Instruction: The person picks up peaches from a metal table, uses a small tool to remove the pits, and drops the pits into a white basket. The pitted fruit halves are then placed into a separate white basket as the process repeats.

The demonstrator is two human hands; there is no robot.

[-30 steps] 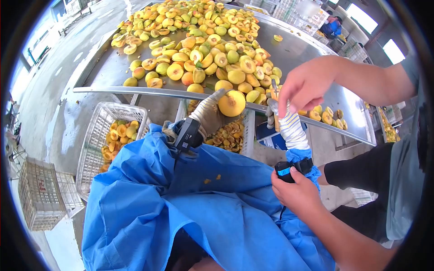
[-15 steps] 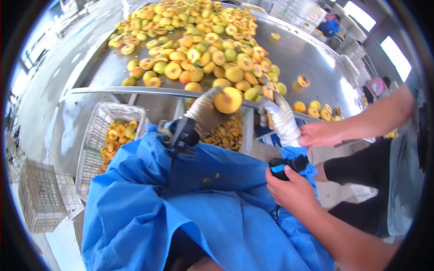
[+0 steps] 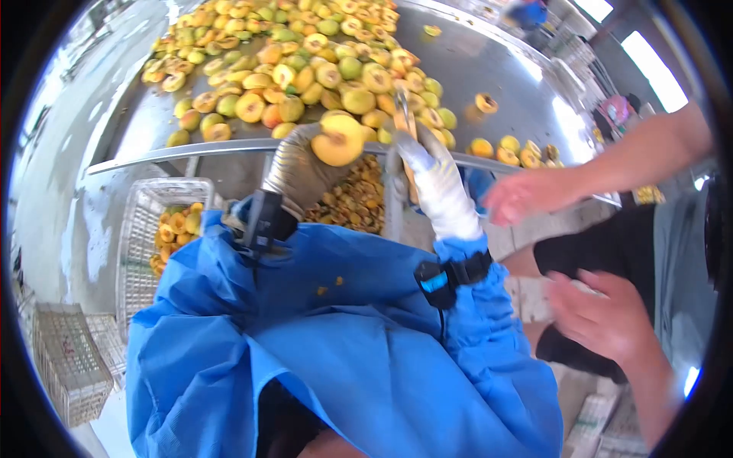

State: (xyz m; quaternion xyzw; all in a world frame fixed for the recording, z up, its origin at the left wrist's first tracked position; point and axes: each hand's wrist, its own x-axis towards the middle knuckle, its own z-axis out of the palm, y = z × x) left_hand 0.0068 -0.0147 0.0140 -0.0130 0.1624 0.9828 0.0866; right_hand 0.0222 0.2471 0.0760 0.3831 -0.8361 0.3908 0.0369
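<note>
In a dirty glove, my left hand (image 3: 301, 169) holds a yellow cut fruit (image 3: 338, 140) at the table's near edge. My right hand (image 3: 437, 179), in a white glove, is closed round a wooden-handled tool (image 3: 406, 130) with a metal tip that points at the fruit pile. Yellow and green fruits (image 3: 328, 75), many of them halved, lie heaped on the metal table (image 3: 496, 76) just beyond both hands. Dark bands with small devices are strapped on both my wrists, over blue sleeves.
Another person's two bare hands (image 3: 527, 195) (image 3: 592, 313) are at the right, near my right sleeve. White crates (image 3: 134, 229) (image 3: 65, 359) stand at the left, one holding cut fruit. Fruit pieces (image 3: 359, 200) lie below the table edge.
The other person's hands have come off my right wrist and moved right. Both my hands appear further left and slightly higher in view, and the fruit in my left hand has turned.
</note>
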